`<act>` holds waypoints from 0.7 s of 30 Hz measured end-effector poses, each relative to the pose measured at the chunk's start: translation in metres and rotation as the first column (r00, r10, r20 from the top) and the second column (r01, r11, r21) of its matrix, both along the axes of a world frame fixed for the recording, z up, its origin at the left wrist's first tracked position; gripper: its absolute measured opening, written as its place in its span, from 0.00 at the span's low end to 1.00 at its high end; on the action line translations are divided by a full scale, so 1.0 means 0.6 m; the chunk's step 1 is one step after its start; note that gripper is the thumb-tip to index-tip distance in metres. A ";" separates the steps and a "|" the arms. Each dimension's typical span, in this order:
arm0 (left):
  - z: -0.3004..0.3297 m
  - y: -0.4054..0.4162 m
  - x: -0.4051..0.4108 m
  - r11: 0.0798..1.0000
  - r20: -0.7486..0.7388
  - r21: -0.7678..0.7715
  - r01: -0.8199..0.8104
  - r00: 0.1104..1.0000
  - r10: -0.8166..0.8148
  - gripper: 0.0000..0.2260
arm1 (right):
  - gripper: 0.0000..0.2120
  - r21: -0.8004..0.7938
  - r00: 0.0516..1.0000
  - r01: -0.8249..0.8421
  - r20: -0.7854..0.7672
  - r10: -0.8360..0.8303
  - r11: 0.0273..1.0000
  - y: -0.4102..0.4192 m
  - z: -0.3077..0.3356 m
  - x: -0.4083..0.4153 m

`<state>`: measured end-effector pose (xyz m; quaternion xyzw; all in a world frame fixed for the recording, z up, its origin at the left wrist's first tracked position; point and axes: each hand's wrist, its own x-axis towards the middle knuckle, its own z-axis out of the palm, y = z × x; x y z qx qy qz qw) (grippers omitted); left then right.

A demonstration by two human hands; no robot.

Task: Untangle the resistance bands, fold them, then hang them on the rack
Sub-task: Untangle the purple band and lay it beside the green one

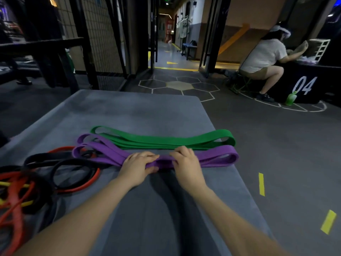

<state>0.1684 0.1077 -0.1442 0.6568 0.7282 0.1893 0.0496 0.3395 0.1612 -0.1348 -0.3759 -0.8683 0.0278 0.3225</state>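
Note:
A purple resistance band [217, 155] lies folded in long loops across the grey mat [140, 111]. My left hand [137, 166] and my right hand [186, 164] both grip its middle, close together, fingers curled over the layers. Just behind it a green band [166, 140] lies folded flat. At the left a tangle of black bands [60, 165], red bands [16, 206] and a yellow band [5, 184] sits on the mat, touching the purple band's left loops.
A black metal frame and mesh panel [103, 43] stand behind the mat at the left. A person sits crouched at a black box marked 04 [304, 85] at the right, with a green bottle [290, 98] beside it. Yellow tape marks [261, 183] dot the floor.

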 end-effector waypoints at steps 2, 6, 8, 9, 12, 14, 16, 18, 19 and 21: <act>-0.002 -0.001 -0.001 1.000 -0.005 0.004 -0.007 1.000 0.007 0.20 | 0.11 -0.183 0.999 -0.008 -0.052 -0.001 0.983 -0.002 -0.016 -0.044; -0.007 0.000 -0.001 1.000 0.013 -0.004 -0.011 1.000 0.011 0.22 | 0.12 -0.202 0.986 0.025 -0.156 -0.057 0.979 -0.008 -0.048 -0.060; -0.010 0.000 -0.003 1.000 0.012 -0.014 -0.004 1.000 0.005 0.22 | 0.11 -0.221 0.980 0.009 -0.193 -0.053 0.975 -0.003 -0.052 -0.058; -0.010 -0.001 -0.003 1.000 0.015 -0.025 0.004 1.000 -0.004 0.22 | 0.10 -0.227 0.979 0.012 -0.195 -0.058 0.974 -0.002 -0.052 -0.058; 0.002 -0.005 -0.009 0.999 0.190 -0.007 0.032 0.981 -0.030 0.17 | 0.09 -0.219 0.981 0.029 -0.183 -0.070 0.975 -0.002 -0.053 -0.060; 0.019 -0.012 -0.029 0.998 0.283 0.067 -0.013 0.959 -0.006 0.13 | 0.07 -0.211 0.979 0.040 -0.187 -0.081 0.977 -0.004 -0.054 -0.060; 0.035 -0.022 -0.063 0.983 0.176 0.154 -0.105 0.981 0.077 0.12 | 0.07 -0.199 0.977 0.046 -0.196 -0.086 0.979 -0.005 -0.053 -0.057; 0.052 -0.036 -0.101 0.938 0.009 0.262 -0.226 0.973 0.232 0.14 | 0.07 -0.191 0.977 0.044 -0.199 -0.082 0.981 -0.005 -0.053 -0.056; 0.061 -0.046 -0.119 0.904 -0.022 0.310 -0.295 0.948 0.317 0.15 | 0.07 -0.189 0.976 0.044 -0.200 -0.082 0.981 -0.005 -0.053 -0.056; 0.074 -0.063 -0.151 0.847 -0.004 0.303 -0.436 0.889 0.458 0.16 | 0.08 -0.192 0.976 0.045 -0.202 -0.084 0.980 -0.005 -0.053 -0.057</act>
